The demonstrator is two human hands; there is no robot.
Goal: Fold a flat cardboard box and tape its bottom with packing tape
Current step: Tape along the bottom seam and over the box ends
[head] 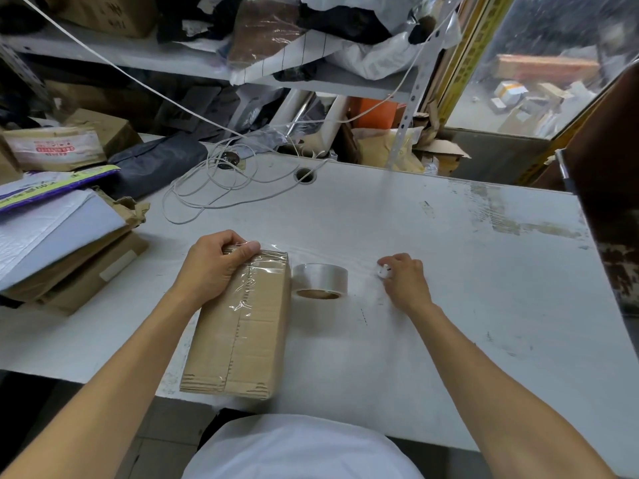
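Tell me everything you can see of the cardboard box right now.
The brown corrugated cardboard box is folded into a long, narrow block lying flat on the white table, its near end past the table edge. Wrinkled clear tape runs along the centre seam of its top face. The left hand grips its far end; the clear tape roll stands just right.

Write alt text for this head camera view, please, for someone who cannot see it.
A person's left hand presses clear tape onto the far end of a small cardboard box on a white table. A roll of clear tape stands beside the box, and the right hand pinches a small white object.
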